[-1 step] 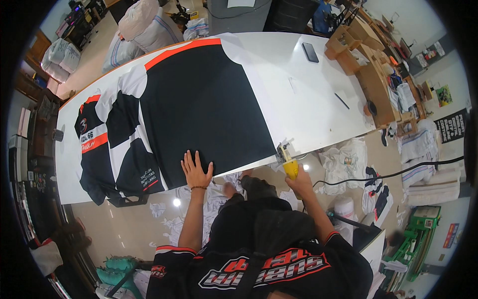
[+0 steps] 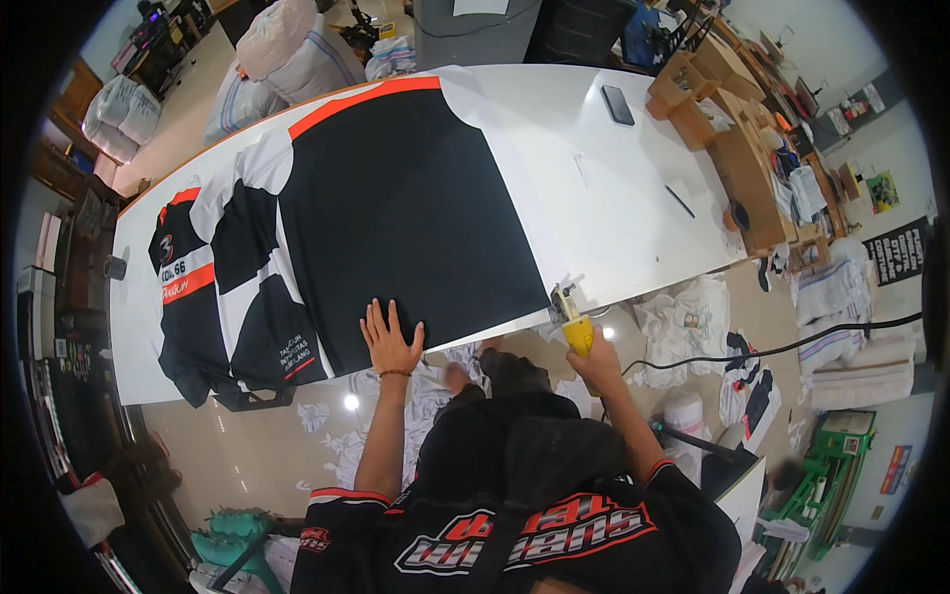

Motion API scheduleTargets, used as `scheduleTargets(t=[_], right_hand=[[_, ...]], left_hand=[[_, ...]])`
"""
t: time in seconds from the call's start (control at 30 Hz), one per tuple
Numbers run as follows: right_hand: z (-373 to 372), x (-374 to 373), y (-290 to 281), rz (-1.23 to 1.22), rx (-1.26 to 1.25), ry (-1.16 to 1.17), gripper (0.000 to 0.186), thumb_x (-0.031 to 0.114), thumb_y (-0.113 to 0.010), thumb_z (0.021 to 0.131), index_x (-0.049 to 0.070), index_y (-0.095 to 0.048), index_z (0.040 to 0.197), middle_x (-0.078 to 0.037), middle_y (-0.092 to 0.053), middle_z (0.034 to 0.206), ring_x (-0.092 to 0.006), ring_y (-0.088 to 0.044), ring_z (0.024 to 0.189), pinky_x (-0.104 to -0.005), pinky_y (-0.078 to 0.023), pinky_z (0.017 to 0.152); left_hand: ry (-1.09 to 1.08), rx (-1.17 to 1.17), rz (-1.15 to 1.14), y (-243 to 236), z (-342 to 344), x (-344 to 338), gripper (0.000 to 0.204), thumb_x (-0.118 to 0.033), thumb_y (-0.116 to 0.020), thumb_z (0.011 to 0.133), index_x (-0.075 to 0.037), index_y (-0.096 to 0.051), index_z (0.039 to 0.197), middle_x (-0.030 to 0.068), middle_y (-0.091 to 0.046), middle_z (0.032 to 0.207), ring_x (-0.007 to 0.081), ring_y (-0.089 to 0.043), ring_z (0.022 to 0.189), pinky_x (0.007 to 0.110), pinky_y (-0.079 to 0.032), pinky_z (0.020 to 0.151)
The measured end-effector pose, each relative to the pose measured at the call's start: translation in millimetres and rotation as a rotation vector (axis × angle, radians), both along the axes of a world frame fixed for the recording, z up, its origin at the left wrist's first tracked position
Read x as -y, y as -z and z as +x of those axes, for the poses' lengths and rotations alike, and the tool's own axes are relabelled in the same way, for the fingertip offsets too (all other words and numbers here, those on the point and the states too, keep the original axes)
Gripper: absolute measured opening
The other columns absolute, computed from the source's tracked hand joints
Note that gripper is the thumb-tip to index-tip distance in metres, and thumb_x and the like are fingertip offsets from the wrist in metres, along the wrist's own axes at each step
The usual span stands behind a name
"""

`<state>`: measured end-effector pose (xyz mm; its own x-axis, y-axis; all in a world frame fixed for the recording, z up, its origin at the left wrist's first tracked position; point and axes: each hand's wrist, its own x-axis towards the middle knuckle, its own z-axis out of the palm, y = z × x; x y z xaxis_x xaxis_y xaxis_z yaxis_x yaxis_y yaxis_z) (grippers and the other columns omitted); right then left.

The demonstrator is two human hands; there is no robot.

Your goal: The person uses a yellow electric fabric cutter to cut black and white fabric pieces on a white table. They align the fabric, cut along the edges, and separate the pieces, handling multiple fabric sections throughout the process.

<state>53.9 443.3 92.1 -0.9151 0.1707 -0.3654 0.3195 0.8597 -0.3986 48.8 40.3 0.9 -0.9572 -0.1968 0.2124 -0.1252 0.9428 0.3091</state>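
A large black fabric panel [image 2: 406,208] with an orange band along its far end lies flat on the white table [image 2: 633,198]. My left hand [image 2: 393,342] rests on the panel's near edge, palm down with the fingers spread. In my right hand [image 2: 596,361] is a yellow electric fabric cutter [image 2: 577,335], gripped by its body. The cutter's metal head is at the panel's near right corner, by the table edge; exact blade contact is too small to tell. Left of the panel lie printed black, white and orange jersey pieces [image 2: 233,287], partly overhanging the near edge.
A black cord [image 2: 782,346] runs off to the right. A phone [image 2: 617,105] and a dark pen-like stick [image 2: 680,201] lie on the table's right part, near cardboard boxes [image 2: 683,84]. A small grey cup [image 2: 116,267] stands at the left end. White fabric scraps [image 2: 426,391] litter the floor.
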Motion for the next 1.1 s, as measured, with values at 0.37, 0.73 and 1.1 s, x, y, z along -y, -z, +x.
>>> scheduleTargets(t=[0.37,0.73,1.1], right_hand=[[-59.3,14.5,-7.2,-0.015,-0.037,-0.021,0.060,0.036,-0.073,0.078,0.004,-0.045,0.120,-0.031,-0.068,0.096,-0.0505,-0.067,0.093,-0.0565,-0.053,0.080],[-127.9,36.7,-11.6,0.061,0.015,-0.053,0.063,0.035,-0.075,0.076,0.004,-0.045,0.122,-0.031,-0.068,0.103,-0.0508,-0.067,0.098,-0.0565,-0.055,0.085],[-224.1,60.5,-6.0,0.058,0.027,-0.085,0.069,0.038,-0.077,0.075,0.002,-0.046,0.125,-0.031,-0.067,0.109,-0.0482,-0.067,0.104,-0.0530,-0.055,0.089]], left_hand=[[0.000,-0.034,0.010,1.9,-14.1,-1.8,0.072,-0.047,-0.062,0.091,-0.005,-0.046,0.147,0.0246,-0.033,0.158,0.0402,-0.028,0.149,0.055,-0.018,0.123],[-0.014,-0.036,0.003,-1.0,-14.2,-2.3,0.071,-0.046,-0.064,0.090,-0.004,-0.049,0.145,0.0255,-0.036,0.156,0.0412,-0.032,0.147,0.056,-0.021,0.122],[-0.036,-0.045,0.007,-3.8,-15.5,-3.6,0.074,-0.045,-0.067,0.086,-0.005,-0.050,0.145,0.0249,-0.040,0.154,0.0409,-0.036,0.144,0.055,-0.024,0.121]])
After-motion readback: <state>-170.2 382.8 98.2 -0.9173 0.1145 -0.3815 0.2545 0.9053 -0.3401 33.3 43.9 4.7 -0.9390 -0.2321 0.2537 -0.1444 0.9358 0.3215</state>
